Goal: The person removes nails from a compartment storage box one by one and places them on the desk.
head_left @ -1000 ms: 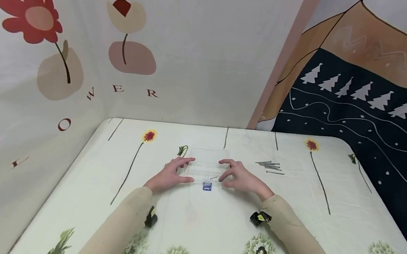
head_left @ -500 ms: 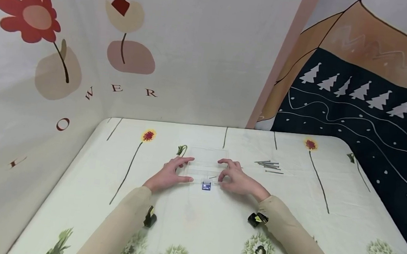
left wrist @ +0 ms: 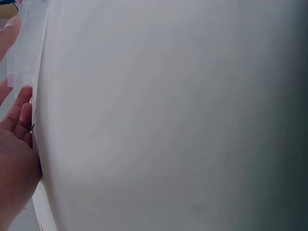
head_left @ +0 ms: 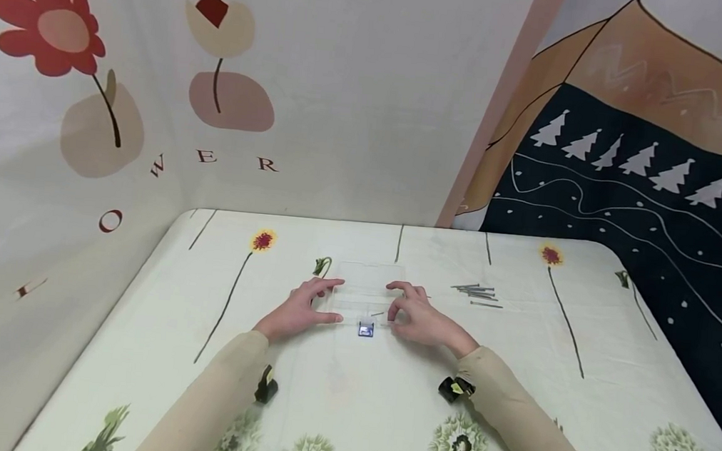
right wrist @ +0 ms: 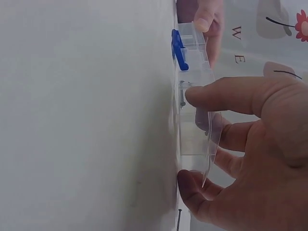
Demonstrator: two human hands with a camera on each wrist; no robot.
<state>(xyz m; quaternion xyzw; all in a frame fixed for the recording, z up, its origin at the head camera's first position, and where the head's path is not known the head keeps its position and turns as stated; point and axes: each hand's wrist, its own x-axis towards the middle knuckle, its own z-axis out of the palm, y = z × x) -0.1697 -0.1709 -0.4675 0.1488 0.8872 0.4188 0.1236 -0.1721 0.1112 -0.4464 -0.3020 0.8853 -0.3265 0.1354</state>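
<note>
A clear plastic box (head_left: 364, 299) with inner dividers lies on the table, a blue latch (head_left: 366, 329) at its near edge. A small nail (head_left: 377, 314) shows through the clear plastic near the front right. My left hand (head_left: 302, 310) holds the box's left end, thumb at the near corner and fingers at the far side. On the right end my right hand (head_left: 426, 319) grips likewise. In the right wrist view the thumb (right wrist: 207, 98) presses the box's front wall beside a nail (right wrist: 182, 94), with fingers behind. The left wrist view shows just part of the left hand (left wrist: 19, 159) by the box.
Several loose nails (head_left: 476, 291) lie on the floral tablecloth (head_left: 333, 395) to the right of the box, with one nail (head_left: 486, 305) slightly apart. Printed cloth hangs behind the table (head_left: 345, 109) and at its right (head_left: 634, 192).
The right fingers have shifted slightly, and a thin nail-like tip now shows just right of that hand. The blue latch looks a little shorter. The left hand and box stay in place.
</note>
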